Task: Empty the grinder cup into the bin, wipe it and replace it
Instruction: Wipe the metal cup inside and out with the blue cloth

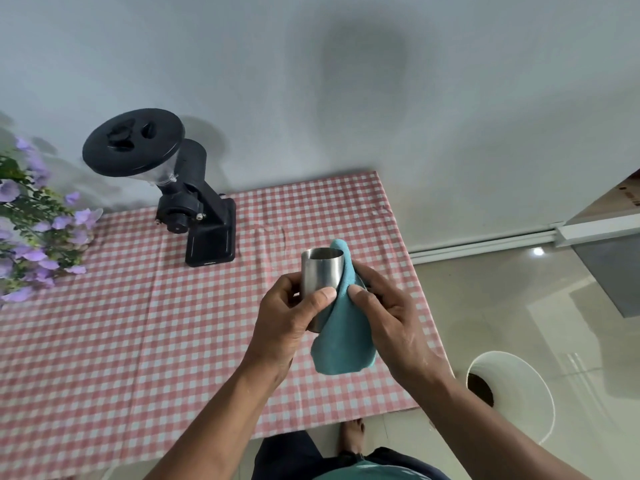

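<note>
Grinder cup (321, 271), upright and steel, is being held above the checked desk (138, 341): left hand (291, 317) fingers are grasping its side, while right hand (384, 317) fingers are pressing a blue cloth (341, 344) against it. Black grinder (194, 209) is standing behind; white bin (519, 393) is sitting on the floor.

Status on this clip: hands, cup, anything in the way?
Left hand grips cup. Right hand presses cloth to its side. Grinder base bare, path clear.

Grey wall (381, 81); glossy pale floor (502, 306); gingham-clothed table (104, 341).
</note>
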`<action>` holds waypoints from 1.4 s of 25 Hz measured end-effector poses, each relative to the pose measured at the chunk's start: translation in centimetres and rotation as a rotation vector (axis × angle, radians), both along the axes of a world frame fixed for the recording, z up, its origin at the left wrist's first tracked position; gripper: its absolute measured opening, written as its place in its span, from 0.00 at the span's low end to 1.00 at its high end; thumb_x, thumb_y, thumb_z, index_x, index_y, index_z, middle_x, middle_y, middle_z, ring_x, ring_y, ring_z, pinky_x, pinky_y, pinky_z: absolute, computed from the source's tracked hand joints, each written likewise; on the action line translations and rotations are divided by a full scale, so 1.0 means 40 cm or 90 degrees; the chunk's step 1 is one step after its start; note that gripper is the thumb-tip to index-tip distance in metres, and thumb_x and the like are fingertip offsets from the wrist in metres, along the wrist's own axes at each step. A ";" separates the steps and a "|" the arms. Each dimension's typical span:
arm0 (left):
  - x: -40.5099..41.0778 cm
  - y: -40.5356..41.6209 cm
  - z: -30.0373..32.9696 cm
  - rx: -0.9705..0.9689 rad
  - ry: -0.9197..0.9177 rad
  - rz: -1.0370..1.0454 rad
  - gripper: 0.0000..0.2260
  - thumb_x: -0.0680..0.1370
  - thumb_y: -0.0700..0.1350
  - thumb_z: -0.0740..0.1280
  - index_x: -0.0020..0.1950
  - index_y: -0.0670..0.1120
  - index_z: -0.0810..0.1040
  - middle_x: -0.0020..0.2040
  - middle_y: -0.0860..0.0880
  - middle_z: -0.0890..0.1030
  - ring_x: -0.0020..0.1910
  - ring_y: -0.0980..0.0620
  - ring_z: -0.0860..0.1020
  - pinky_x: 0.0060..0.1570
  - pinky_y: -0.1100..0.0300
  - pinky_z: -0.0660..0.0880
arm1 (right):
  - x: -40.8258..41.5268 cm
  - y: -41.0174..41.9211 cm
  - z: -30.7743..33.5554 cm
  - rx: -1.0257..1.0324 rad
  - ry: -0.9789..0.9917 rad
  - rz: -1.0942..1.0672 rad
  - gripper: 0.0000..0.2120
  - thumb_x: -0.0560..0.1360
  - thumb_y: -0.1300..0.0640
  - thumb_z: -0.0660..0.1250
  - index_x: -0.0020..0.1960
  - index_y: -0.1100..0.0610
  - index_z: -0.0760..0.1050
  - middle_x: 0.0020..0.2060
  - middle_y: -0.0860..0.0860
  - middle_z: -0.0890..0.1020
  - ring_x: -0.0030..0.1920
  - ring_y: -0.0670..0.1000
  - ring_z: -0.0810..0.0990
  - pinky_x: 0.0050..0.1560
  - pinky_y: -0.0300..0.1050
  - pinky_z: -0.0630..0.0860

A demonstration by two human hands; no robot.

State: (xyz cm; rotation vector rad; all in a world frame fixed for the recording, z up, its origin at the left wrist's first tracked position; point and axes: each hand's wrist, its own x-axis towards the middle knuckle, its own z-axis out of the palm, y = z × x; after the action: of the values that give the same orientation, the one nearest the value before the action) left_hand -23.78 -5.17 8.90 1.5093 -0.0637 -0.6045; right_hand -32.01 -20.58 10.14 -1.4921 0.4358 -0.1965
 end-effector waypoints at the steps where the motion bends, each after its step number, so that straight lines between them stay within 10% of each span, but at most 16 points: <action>1: -0.001 0.006 -0.003 0.000 0.006 -0.014 0.26 0.67 0.56 0.79 0.60 0.44 0.83 0.53 0.44 0.88 0.51 0.44 0.87 0.48 0.50 0.84 | 0.000 0.002 0.002 0.001 -0.012 -0.009 0.16 0.84 0.51 0.64 0.71 0.48 0.78 0.60 0.42 0.85 0.58 0.46 0.85 0.53 0.41 0.84; 9: -0.002 0.028 0.007 -0.001 0.009 0.006 0.24 0.67 0.56 0.78 0.60 0.46 0.85 0.54 0.44 0.89 0.53 0.41 0.87 0.52 0.42 0.85 | 0.002 -0.020 0.022 0.058 0.066 0.006 0.11 0.84 0.59 0.65 0.61 0.52 0.84 0.51 0.50 0.89 0.50 0.52 0.88 0.49 0.48 0.86; 14: 0.014 0.061 0.015 0.078 -0.100 -0.007 0.26 0.65 0.58 0.76 0.61 0.50 0.82 0.53 0.48 0.87 0.51 0.49 0.85 0.43 0.61 0.82 | 0.003 -0.054 0.043 -0.034 -0.025 -0.049 0.09 0.81 0.58 0.69 0.58 0.49 0.85 0.50 0.47 0.88 0.49 0.51 0.88 0.48 0.53 0.84; 23: 0.036 0.081 0.076 0.149 -0.278 -0.111 0.24 0.71 0.45 0.83 0.63 0.52 0.78 0.57 0.59 0.82 0.58 0.60 0.81 0.46 0.67 0.82 | 0.050 -0.096 0.129 -0.583 -0.078 0.280 0.23 0.76 0.50 0.71 0.70 0.46 0.78 0.53 0.41 0.72 0.50 0.41 0.76 0.46 0.32 0.72; 30: 0.039 0.095 0.082 0.139 -0.269 -0.181 0.26 0.68 0.52 0.81 0.64 0.54 0.78 0.58 0.58 0.82 0.59 0.55 0.83 0.49 0.63 0.84 | 0.057 -0.122 0.120 -0.701 -0.152 0.336 0.15 0.76 0.55 0.74 0.63 0.51 0.82 0.56 0.50 0.76 0.51 0.48 0.77 0.44 0.52 0.82; 35: 0.023 0.049 0.092 0.296 -0.534 -0.099 0.29 0.72 0.51 0.82 0.70 0.50 0.75 0.65 0.54 0.76 0.61 0.55 0.78 0.56 0.66 0.80 | 0.049 -0.088 0.095 -0.676 -0.161 0.226 0.13 0.78 0.53 0.72 0.60 0.58 0.81 0.52 0.52 0.76 0.44 0.51 0.78 0.39 0.54 0.81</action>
State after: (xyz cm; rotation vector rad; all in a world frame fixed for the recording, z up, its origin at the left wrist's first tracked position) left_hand -22.87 -3.22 12.58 2.1419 -0.7304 -0.0614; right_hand -30.07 -24.09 13.94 -2.5076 -0.2048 -0.3570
